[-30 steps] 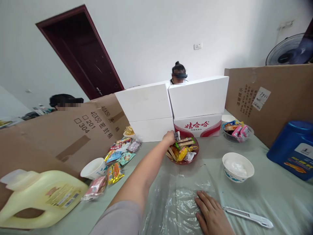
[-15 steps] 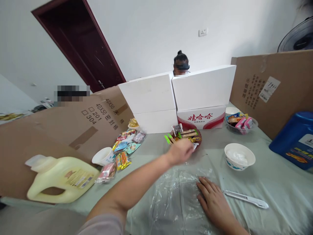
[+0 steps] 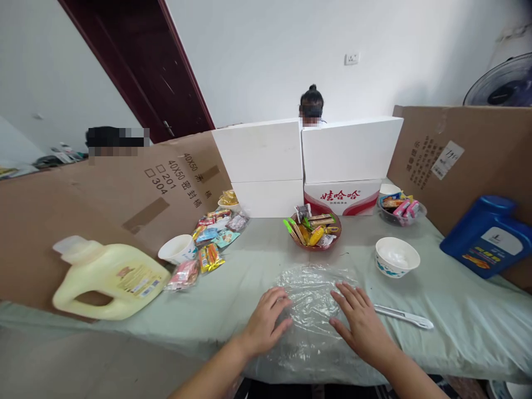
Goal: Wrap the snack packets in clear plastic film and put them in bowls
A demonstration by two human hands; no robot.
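Observation:
A clear plastic bag [image 3: 310, 310] lies flat and wrinkled on the table in front of me. My left hand [image 3: 269, 320] rests at its left side, fingers loosely apart with nothing in them. On the bag's right side my right hand [image 3: 361, 321] lies with fingers spread, also holding nothing. Beyond the bag stands a dark red bowl [image 3: 313, 244] filled with wrapped snacks [image 3: 312, 226]. Just right of my right hand is a white utility knife [image 3: 404, 317]. A white paper bowl [image 3: 398, 257] sits behind the knife.
To the left are packaged snacks [image 3: 211, 238], another paper bowl [image 3: 177, 249] and a pale yellow jug [image 3: 112, 281]. A clear snack tub [image 3: 401, 209] and blue jug [image 3: 484, 235] stand right. White boxes [image 3: 266, 160] and cardboard [image 3: 174, 183] wall the table. People are beyond them.
My left hand has come back from over the snack bowl to the left side of the bag. My right hand stays on the bag. The view has shifted slightly.

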